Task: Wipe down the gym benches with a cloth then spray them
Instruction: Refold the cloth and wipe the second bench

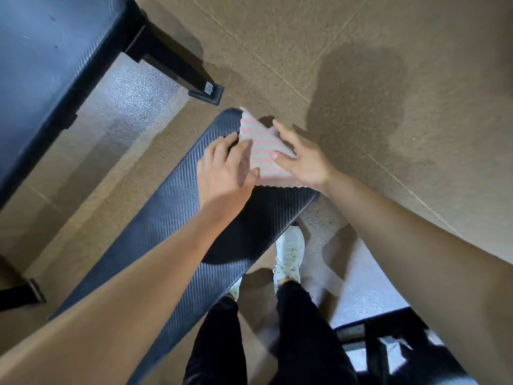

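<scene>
- Tan floor [361, 37] surrounds the dark worktop [177, 218].
- Left hand [224, 168] lies flat, fingers straight, touching the cloth [263, 151].
- Right hand [302, 159] presses it, fingers apparently spread.

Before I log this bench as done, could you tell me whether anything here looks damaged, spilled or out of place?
Nothing looks spilled or torn. The cloth slightly overhangs the right edge of the near bench, and the other bench carries a few small marks on its pad, too small to identify.
</scene>
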